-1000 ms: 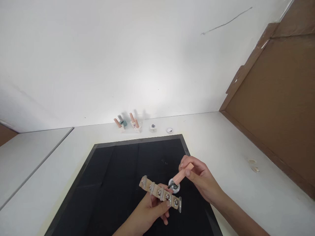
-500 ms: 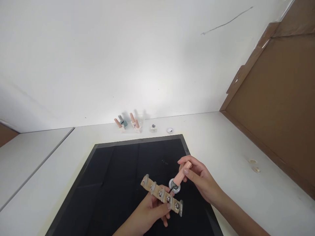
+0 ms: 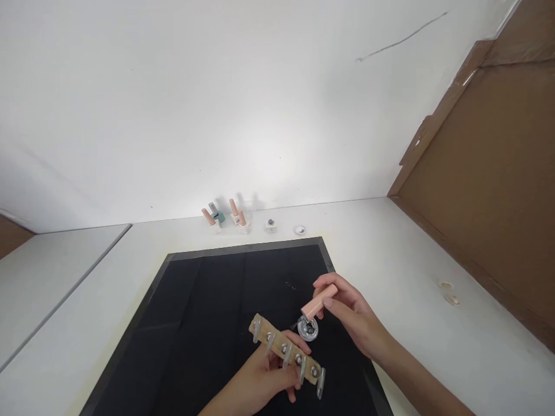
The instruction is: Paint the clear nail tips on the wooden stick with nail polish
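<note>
My left hand (image 3: 264, 381) grips a tan wooden strip (image 3: 287, 355) that carries several silvery false nails on metal studs, held over the black mat (image 3: 203, 323). My right hand (image 3: 351, 318) pinches a peach brush cap (image 3: 318, 301) whose thin dark brush points down-left, lifted just above a small round open jar (image 3: 308, 328) with dark glittery contents. The jar stands on the mat right beside the strip's far side.
At the back of the white table (image 3: 390, 260), by the wall, stand several nail polish bottles (image 3: 225, 218), a small pot (image 3: 270, 225) and a round lid (image 3: 299, 230). Two small pale discs (image 3: 447, 292) lie at the right near a brown cardboard panel (image 3: 489, 185).
The brush cap has risen out of the jar and tilted flatter. My left hand has shifted the nail strip slightly lower and toward me.
</note>
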`<state>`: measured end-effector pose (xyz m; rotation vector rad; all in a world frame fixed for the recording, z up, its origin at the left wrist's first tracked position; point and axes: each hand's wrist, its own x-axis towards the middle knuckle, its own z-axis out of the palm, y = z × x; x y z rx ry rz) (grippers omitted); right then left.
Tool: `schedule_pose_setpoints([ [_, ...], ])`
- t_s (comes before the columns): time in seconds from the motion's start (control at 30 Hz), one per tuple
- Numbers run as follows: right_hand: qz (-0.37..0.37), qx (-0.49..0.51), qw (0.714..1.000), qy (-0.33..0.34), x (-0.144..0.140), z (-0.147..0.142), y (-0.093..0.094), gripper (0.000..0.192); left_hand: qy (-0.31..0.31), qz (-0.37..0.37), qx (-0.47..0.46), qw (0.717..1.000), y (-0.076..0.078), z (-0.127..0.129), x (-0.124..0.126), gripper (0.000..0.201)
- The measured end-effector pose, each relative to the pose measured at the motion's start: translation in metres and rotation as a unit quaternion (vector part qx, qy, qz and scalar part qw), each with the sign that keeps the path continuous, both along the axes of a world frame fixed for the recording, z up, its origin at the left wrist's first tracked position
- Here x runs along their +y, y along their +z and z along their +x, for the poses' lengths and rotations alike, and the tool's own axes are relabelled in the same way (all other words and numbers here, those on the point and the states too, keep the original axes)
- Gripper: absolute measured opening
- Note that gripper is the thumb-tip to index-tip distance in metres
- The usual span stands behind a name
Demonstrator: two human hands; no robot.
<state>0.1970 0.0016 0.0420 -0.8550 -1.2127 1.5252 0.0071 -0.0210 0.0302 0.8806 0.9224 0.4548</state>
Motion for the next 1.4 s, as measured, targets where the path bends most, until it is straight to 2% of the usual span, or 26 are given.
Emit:
schedule_pose_setpoints([
  [0.3, 0.0, -0.009, 1.0, 0.006, 0.0003, -0.0007, -0.0022, 0.008, -0.004, -0.001, -0.011, 1.0, -0.0074, -0.0029, -0.0004, 0.031],
  [0.47, 0.005, -0.011, 1.0, 0.008, -0.0002, -0.0009, -0.0028, 0.007, 0.005, -0.006, -0.001, 1.0, -0.004, -0.0023, -0.0002, 0.028],
  [0.73, 0.007, -0.003, 0.999, 0.034, -0.0002, -0.0021, 0.0, 0.009, 0.01, -0.006, 0.008, 1.0, -0.0022, -0.0009, -0.0021, 0.024],
  [1.13, 0.008, -0.055, 0.998, 0.035, -0.0005, -0.0041, 0.0018, 0.02, 0.007, -0.006, 0.001, 1.0, -0.0053, -0.0019, -0.0023, 0.028],
  [1.4, -0.016, -0.068, 0.998, 0.0, 0.0001, -0.0064, 0.0048, 0.021, 0.017, -0.019, 0.009, 1.0, -0.003, -0.0015, -0.0023, 0.027],
])
